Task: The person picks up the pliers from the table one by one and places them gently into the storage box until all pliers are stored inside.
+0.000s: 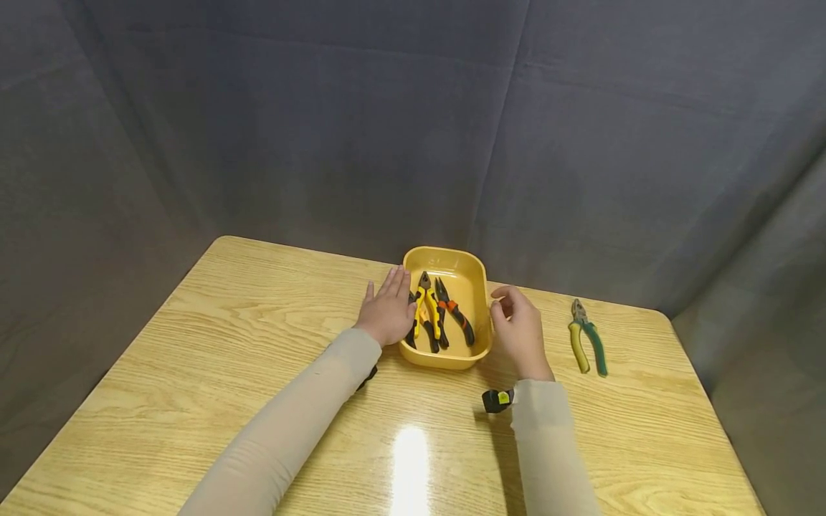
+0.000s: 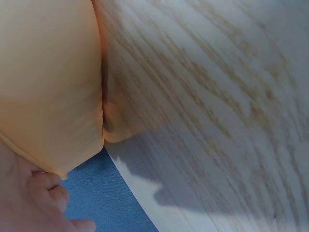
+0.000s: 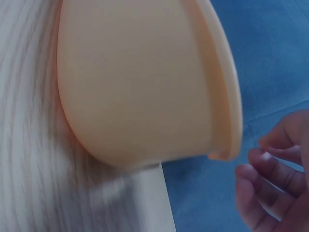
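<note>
Sleeved forearms fill the near edge of the head view, reaching out over the wooden table (image 1: 258,358). Furthest left, the left hand (image 1: 388,309) lies with straight fingers flat against the outer left wall of the yellow tray (image 1: 452,259), touching it without curling round anything; the left wrist view shows only the fingertips (image 2: 46,191) beside that wall. Between the two hands the tray holds two tools: yellow-handled pliers (image 1: 426,312) just inside the left hand, and orange-and-black pliers (image 1: 454,319) toward the right hand. The right hand (image 1: 518,326) is just beside the tray's right rim, fingers loosely curled and gripping nothing; in the right wrist view a small gap separates its fingertips (image 3: 270,169) from the rim (image 3: 227,96). Well apart, off to the right of that hand, green-and-yellow pliers (image 1: 587,337) lie on the table.

As I judge it, the main risk is the tray sliding. The tabletop looks glossy, and only a flat palm steadies the tray, so a nudge from the right hand could push or tip it and rattle the tools together. A sleeve could also drag across the rim. The tray sits fairly near the table's far edge, so a hard shove could send it off.
</note>
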`<act>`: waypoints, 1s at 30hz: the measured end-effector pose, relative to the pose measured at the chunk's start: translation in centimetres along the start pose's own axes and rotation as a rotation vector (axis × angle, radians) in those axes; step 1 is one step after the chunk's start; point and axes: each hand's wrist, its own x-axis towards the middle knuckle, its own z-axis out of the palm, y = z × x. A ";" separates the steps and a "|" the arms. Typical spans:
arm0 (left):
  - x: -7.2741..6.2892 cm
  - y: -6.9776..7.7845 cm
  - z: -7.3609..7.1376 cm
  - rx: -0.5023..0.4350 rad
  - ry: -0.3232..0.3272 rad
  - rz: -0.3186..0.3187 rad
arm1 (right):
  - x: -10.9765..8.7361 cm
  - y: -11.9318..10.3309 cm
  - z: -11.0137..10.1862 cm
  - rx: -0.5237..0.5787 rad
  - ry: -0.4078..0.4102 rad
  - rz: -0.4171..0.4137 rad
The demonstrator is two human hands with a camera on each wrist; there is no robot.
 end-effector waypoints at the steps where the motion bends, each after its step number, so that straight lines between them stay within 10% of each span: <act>1: 0.0 0.0 0.0 -0.001 0.002 0.001 | 0.0 0.0 -0.2 -0.006 -0.004 0.005; 30: 0.1 -0.1 0.2 0.006 0.012 0.005 | -0.3 2.4 -4.0 -0.145 -0.129 0.074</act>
